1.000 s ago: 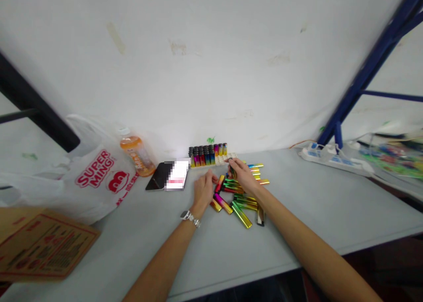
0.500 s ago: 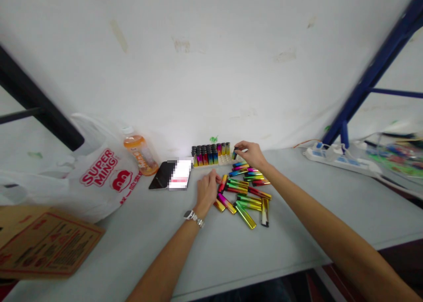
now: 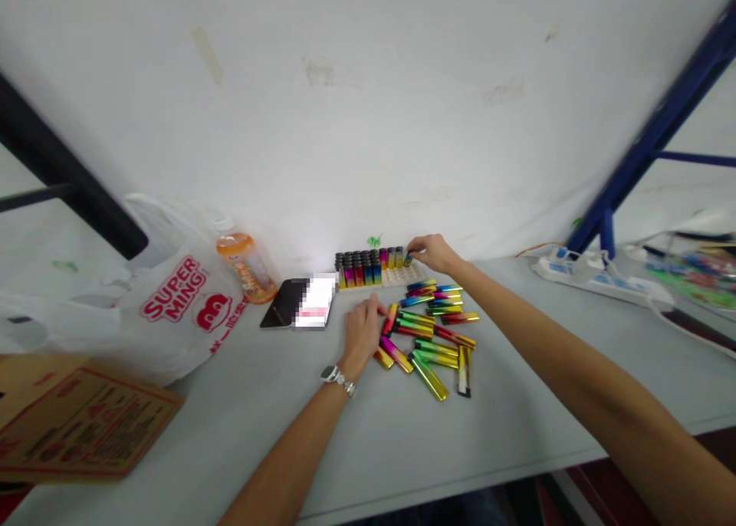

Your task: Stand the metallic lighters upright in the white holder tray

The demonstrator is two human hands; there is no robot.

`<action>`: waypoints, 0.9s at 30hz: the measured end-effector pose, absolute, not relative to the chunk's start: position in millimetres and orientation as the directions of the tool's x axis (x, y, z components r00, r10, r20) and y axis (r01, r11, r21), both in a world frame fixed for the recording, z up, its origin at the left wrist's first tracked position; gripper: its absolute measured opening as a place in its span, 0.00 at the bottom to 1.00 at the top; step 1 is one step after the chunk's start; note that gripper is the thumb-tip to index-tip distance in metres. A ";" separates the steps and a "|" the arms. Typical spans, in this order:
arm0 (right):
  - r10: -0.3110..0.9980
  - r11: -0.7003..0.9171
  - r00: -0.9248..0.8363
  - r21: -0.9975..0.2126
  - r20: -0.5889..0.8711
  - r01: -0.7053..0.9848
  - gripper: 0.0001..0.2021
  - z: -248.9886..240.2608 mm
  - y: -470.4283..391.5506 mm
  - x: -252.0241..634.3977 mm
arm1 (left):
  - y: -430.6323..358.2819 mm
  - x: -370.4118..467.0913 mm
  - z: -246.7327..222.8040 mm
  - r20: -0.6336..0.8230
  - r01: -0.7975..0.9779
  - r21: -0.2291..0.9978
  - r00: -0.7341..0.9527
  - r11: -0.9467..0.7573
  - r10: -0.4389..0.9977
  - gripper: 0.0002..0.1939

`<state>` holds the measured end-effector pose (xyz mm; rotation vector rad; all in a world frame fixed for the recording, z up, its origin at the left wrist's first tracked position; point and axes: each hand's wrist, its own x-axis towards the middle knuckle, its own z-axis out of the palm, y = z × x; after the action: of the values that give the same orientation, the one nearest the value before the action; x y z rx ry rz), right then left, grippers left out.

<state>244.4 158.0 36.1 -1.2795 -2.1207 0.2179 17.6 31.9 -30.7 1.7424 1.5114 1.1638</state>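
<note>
At the back of the table, my right hand (image 3: 434, 251) pinches the top of an upright, dark blue and gold lighter (image 3: 408, 258) over the right part of a white tray (image 3: 396, 277). The tray's left part holds dense rows of upright, black-topped lighters (image 3: 359, 271), with a short row of several more behind its pale, bare slots. My left hand (image 3: 362, 328) rests on the table with its fingers curled, its fingertips beside a red and yellow lighter (image 3: 389, 320); what they grip, if anything, is hidden. Several shiny multicoloured lighters (image 3: 429, 376) lie loose between my arms.
A phone (image 3: 284, 304) with a partly blurred screen lies left of the tray. Further left stand an orange drink bottle (image 3: 244, 265), a white plastic bag (image 3: 184, 319) and a cardboard box (image 3: 86, 426). A white power strip (image 3: 592, 277) lies at the right, near a blue metal post (image 3: 649, 139).
My right hand has moved slightly back with the lighter, bringing it from beside the tray to the end of the short back row. My left hand has stayed in place.
</note>
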 end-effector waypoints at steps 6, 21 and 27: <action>0.854 0.512 -0.367 -0.472 0.369 0.717 0.11 44.3 175.4 250.2 | 29.1 18.1 -25.0 0.256 0.517 0.828 -0.005 -0.217 0.967 0.30; 0.865 0.288 -0.170 -0.192 0.472 0.938 0.18 16.1 133.3 231.6 | 28.1 18.6 -22.6 0.232 0.515 0.833 0.002 -0.200 0.973 0.30; 0.895 0.254 -0.198 -0.092 0.400 0.963 0.23 17.3 123.3 226.1 | 25.2 20.2 -17.4 0.218 0.530 0.827 0.006 -0.188 0.976 0.30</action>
<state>226.1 123.3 17.3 -1.6980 -2.1601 -0.2509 20.2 25.2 -17.4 1.7601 1.5481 1.0961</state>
